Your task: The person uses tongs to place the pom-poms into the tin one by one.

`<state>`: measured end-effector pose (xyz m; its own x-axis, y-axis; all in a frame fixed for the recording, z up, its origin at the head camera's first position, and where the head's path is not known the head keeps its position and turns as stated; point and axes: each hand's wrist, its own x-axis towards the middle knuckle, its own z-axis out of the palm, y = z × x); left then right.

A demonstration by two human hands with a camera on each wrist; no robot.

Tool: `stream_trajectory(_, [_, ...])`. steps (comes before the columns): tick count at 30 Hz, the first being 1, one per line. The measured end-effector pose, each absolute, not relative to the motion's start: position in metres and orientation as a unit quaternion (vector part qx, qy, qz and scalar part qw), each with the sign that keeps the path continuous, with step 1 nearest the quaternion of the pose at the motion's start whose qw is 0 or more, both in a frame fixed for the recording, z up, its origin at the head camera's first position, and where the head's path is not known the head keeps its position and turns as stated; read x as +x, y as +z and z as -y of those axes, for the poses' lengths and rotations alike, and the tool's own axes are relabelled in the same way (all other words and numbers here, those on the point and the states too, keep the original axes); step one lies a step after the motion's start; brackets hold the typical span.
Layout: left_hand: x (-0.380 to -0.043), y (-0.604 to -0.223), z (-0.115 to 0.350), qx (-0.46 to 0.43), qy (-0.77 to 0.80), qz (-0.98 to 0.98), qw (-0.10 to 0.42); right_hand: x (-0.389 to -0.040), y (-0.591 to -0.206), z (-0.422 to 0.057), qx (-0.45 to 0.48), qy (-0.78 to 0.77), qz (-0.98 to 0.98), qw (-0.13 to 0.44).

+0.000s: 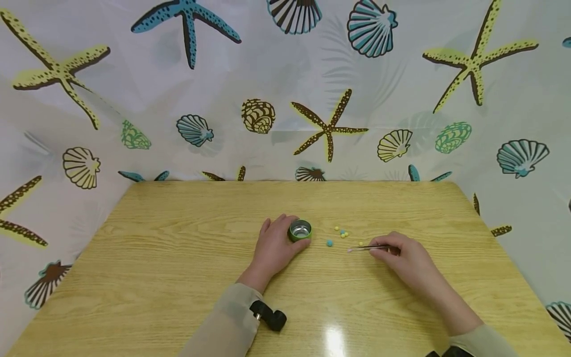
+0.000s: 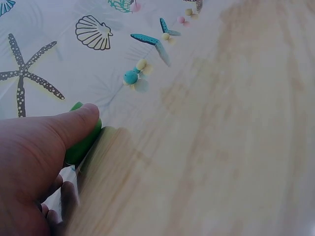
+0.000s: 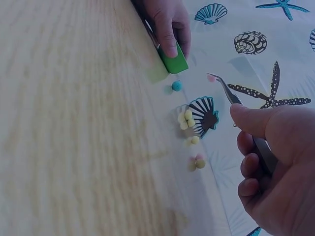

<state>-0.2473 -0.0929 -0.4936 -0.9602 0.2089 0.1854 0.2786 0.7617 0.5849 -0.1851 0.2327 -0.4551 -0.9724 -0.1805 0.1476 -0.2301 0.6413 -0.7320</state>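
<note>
My left hand (image 1: 274, 248) curls round a small round green tin (image 1: 301, 230) with a shiny metal inside, standing open side up on the table. In the left wrist view the thumb lies along the green side of the tin (image 2: 84, 146). My right hand (image 1: 408, 258) pinches dark metal tweezers (image 3: 230, 92) between thumb and fingers, their tips pointing left toward the tin. At those tips is a small pink bead (image 3: 211, 77), raised above the table. Between the hands lies a larger blue bead (image 1: 329, 243), close to the tin.
Several small yellow beads (image 1: 344, 235) lie on the wooden table (image 1: 169, 263) right of the tin, with a smaller blue bead (image 1: 342, 231) among them. One yellow bead (image 1: 361, 244) sits beside the tweezers. A shell-and-starfish patterned sheet (image 1: 223, 89) hangs behind the table.
</note>
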Motion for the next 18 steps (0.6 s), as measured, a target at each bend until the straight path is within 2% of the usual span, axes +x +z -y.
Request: stream_trajectory(18, [-0.248,-0.495,0.094,-0.129,-0.32,0.937,0.057,-0.213,-0.438,-0.191,0.107,0.44,0.891,0.047])
